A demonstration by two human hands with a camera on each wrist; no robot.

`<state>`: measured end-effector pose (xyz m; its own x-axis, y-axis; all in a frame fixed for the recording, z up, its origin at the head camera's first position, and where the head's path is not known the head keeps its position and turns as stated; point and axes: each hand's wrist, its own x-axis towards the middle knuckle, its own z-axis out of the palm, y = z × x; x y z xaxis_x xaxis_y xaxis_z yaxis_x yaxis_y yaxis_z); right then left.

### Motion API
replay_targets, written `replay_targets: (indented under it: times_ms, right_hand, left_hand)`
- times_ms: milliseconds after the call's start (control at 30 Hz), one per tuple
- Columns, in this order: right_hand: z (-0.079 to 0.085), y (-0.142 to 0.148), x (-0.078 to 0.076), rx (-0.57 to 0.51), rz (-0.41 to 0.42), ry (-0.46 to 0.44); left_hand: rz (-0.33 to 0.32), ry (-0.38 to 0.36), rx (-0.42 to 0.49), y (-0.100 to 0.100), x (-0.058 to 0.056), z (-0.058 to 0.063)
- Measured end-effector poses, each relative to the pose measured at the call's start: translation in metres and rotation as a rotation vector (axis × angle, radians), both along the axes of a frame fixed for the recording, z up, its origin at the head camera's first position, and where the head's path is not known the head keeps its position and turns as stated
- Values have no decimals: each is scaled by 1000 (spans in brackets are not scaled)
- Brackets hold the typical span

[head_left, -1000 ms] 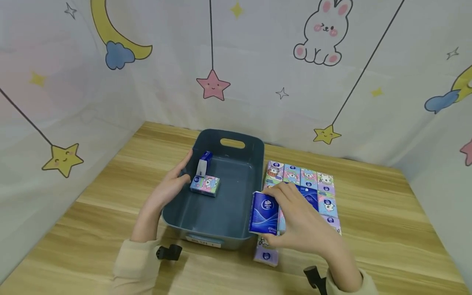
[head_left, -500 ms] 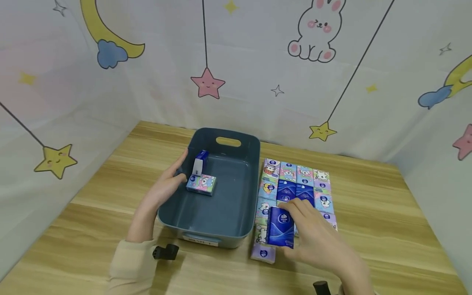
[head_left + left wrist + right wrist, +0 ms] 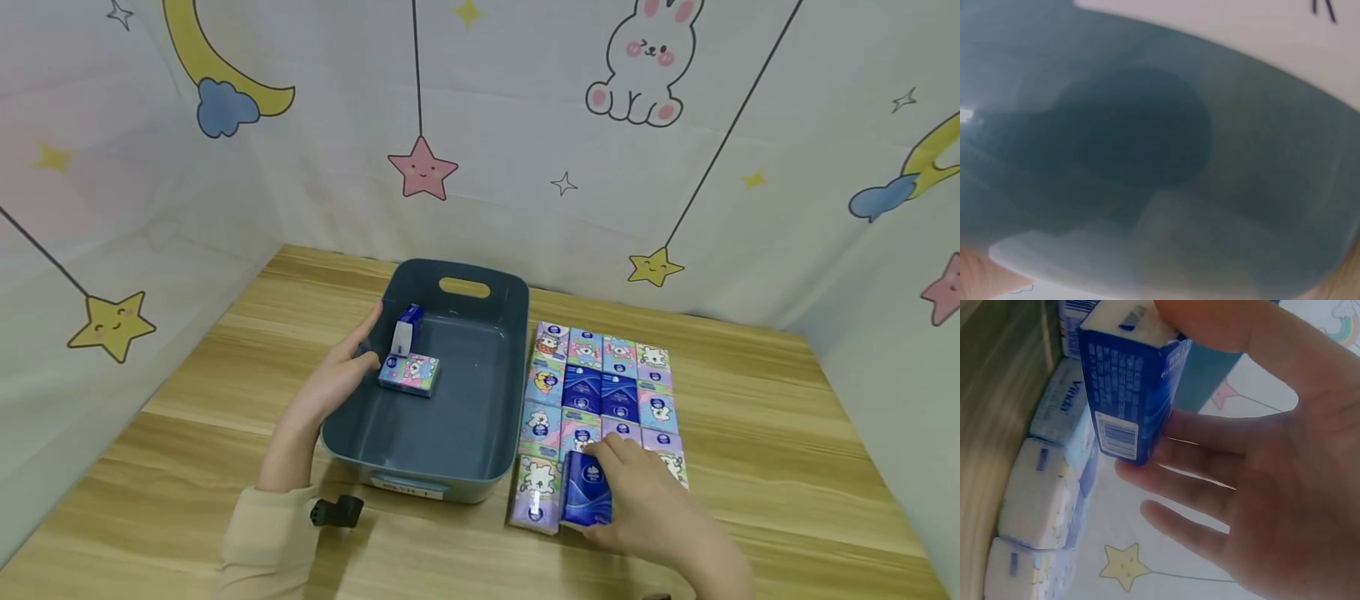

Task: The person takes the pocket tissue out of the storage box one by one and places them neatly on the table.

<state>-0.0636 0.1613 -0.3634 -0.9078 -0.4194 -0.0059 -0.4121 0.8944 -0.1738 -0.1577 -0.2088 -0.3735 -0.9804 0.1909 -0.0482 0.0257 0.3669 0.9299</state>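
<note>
My right hand (image 3: 648, 500) pinches a blue tissue pack (image 3: 587, 489) between thumb and fingertips. The pack lies low at the front of the laid-out rows, beside a lilac and green tissue pack (image 3: 536, 492). In the right wrist view, the blue pack's (image 3: 1119, 394) barcode side and white end face the camera. My left hand (image 3: 333, 383) grips the left rim of a dark teal storage bin (image 3: 457, 446), thumb over the edge and fingers along the outside. The bin's wall (image 3: 1260, 144) fills most of the left wrist view.
Inside the bin, a blue pack (image 3: 407, 331) stands on edge behind a patterned pack (image 3: 409, 374). Rows of cartoon tissue packs (image 3: 542, 427), with blue ones (image 3: 619, 397) among them, lie right of the bin on the wooden table (image 3: 772, 467). A printed curtain (image 3: 510, 100) backs the table.
My right hand has carried the blue pack right and down, from beside the bin's right rim to the front row of packs. The left hand stays on the bin; the head view shifted slightly.
</note>
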Motion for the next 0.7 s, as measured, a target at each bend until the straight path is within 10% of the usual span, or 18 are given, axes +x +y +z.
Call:
replay_targets:
  times_ms: [700]
  right_hand:
    - [-22, 5, 4, 48, 44, 57]
  left_hand:
    - [0, 1, 2, 1, 1, 0]
